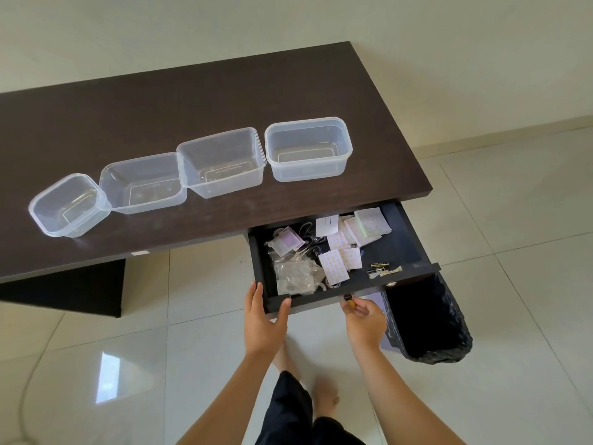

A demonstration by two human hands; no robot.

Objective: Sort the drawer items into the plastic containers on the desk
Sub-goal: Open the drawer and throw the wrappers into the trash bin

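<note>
Your drawer [398, 248] stands pulled out from under the desk [192, 101], its long side running along the desk's front edge, papers [340, 261] and clear bags [290, 274] inside. Your left hand [264, 319] clasps its front left corner. Your right hand [364, 321] pinches something small at the front, perhaps a key. Four clear tubs [308, 149] line the desktop behind the drawer.

I look down on a dark brown desk [192, 101] set against a plain cream wall [288, 24]. Glossy pale floor tiles [513, 200] mirror a bright patch of light, and a black-lined bin [430, 322] stands under the desk's right end.
</note>
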